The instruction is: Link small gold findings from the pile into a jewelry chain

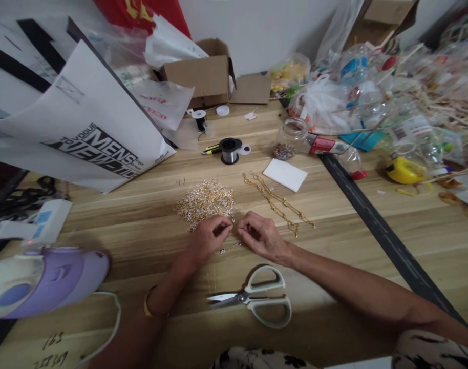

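Observation:
My left hand is pinched closed at the near edge of a heap of small gold and clear beads. Facing it across a narrow gap, my right hand also has thumb and forefinger pressed together. Whatever the fingertips hold is too small to make out. A short thin beaded chain lies just below both hands, its right end close to my right fingers. Beyond my right hand, gold chains are stretched out on the wooden table. Open-bladed scissors with pale handles rest nearer to me.
A wire spool, a cutter knife and a white pad lie farther back, near a jar of beads. A paper bag and a purple-white appliance stand left. Plastic bottles and bags crowd the right.

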Tool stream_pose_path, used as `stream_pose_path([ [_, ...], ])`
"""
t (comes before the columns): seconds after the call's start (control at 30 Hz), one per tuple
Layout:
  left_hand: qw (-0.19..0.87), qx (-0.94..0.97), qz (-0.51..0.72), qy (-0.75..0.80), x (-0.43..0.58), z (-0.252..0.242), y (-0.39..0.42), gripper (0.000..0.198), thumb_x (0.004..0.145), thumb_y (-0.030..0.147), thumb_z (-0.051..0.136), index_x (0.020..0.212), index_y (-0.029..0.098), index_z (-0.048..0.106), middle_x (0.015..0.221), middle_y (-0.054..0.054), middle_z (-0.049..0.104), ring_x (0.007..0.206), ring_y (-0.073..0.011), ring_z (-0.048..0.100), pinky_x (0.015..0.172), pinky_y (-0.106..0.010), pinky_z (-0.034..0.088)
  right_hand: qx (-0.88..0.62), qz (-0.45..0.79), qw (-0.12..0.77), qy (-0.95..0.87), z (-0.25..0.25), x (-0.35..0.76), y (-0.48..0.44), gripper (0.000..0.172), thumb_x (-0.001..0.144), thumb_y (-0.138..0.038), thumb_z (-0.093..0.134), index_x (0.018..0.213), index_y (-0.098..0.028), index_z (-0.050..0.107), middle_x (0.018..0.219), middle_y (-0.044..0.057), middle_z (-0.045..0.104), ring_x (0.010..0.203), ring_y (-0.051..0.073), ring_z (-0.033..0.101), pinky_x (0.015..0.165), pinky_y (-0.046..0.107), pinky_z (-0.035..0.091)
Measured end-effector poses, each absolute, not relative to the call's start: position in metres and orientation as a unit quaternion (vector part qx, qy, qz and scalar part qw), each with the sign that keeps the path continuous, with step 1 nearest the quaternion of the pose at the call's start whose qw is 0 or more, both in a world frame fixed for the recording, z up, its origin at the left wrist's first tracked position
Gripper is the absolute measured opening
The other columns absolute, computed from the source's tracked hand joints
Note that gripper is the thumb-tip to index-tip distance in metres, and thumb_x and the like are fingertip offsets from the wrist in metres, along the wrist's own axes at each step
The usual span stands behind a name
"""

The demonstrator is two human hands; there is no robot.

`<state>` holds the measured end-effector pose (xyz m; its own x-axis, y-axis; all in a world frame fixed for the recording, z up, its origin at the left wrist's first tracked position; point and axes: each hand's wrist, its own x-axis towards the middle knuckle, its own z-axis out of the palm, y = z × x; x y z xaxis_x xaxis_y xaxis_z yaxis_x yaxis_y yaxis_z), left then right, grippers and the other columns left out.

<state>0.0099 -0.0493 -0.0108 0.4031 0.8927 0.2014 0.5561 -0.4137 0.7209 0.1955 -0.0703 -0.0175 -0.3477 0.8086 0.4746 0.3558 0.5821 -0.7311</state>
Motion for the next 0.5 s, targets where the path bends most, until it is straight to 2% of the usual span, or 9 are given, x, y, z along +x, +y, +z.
stream_pose_path([
  [0.5, 0.295, 0.786, 0.275, 0.469, 0.0117, -0.008, -0.0516, 0.008, 0.079, 0.019, 0.056, 0.076, 0.016, 0.063, 0.068, -0.001, 0.066, 0.063, -0.0119, 0.06, 0.06, -0.021, 0.044, -0.38, 0.244, 0.435, -0.779, -0.0179, 0.1945, -0.0696, 0.007, 0.086, -0.016, 0.05, 0.079, -0.018, 0.053, 0.068, 0.0, 0.05, 0.056, 0.011, 0.046, 0.052, 0.022, 0.037],
])
